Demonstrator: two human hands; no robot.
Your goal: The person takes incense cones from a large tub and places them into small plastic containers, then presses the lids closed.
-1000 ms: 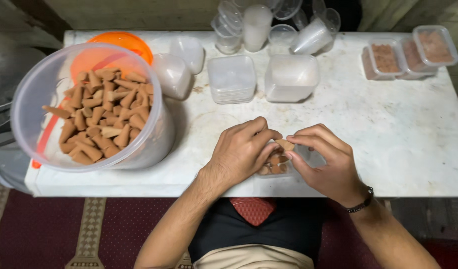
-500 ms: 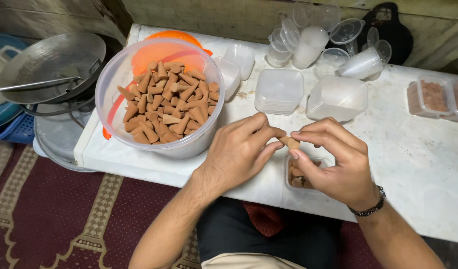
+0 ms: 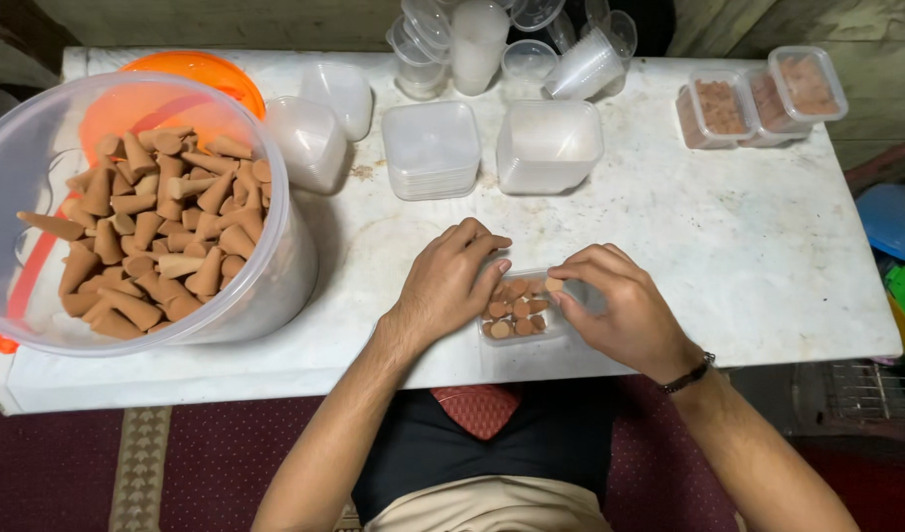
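Stacked clear lids (image 3: 432, 150), plastic cups (image 3: 477, 39) (some tipped), blue bowl (image 3: 897, 221).

White marble-look table (image 3: 748, 246), faint grey mottling. Big clear tub (image 3: 38, 128) w/ tan-brown cones (image 3: 157, 236); orange lid (image 3: 201, 74) behind it. Small clear box (image 3: 516, 315) holds the same brown cones (one lighter tan). Frosted white containers (image 3: 433, 148), translucent cups (image 3: 477, 39). Pinkish-brown powder in clear boxes (image 3: 718, 108). Dark red rug (image 3: 58, 473) w/ beige pattern. Black wristband (image 3: 691, 374).
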